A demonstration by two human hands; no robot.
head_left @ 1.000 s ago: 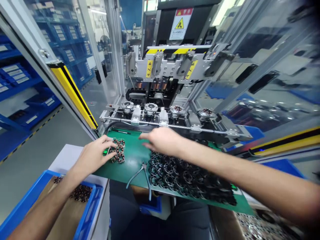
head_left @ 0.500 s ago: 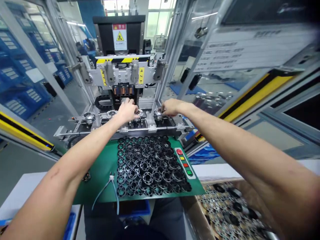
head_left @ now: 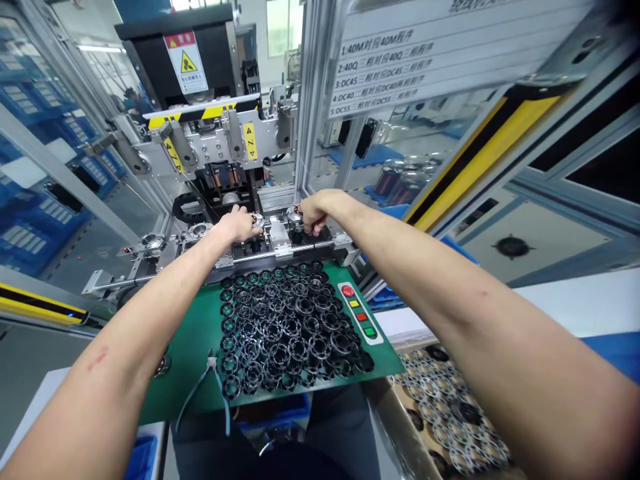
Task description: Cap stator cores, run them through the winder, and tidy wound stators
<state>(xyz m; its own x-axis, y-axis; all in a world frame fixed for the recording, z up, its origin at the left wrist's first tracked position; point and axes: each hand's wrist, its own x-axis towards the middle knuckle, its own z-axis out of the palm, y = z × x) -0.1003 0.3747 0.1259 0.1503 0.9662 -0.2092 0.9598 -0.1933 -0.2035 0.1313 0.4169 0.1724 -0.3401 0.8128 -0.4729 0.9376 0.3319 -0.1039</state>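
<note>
Along the rail of a winding machine (head_left: 210, 143) sits a row of fixtures carrying round metal stator cores. My left hand (head_left: 237, 224) reaches to the third fixture, its fingers closed round the edge of a stator core (head_left: 258, 221). At the rightmost fixture, my right hand (head_left: 316, 209) has its fingers bent against another stator core (head_left: 295, 215); the fingertips are partly hidden. Two more ring-shaped pieces, a left one (head_left: 152, 241) and a middle one (head_left: 197, 232), sit on the fixtures to the left of my hands.
Many black-lined stator cores (head_left: 280, 327) cover the green mat (head_left: 193, 333). Blue-handled cutters (head_left: 213, 363) lie at its front edge, and a button panel (head_left: 360, 313) stands on the right. A box (head_left: 420, 447) of ring parts is lower right. Yellow-black bars (head_left: 465, 153) flank the station.
The camera view has turned and shifted, so the machine appears further left. Both hands stay at the same two fixtures; my right hand has tilted, with its fingers curled lower beside the core.
</note>
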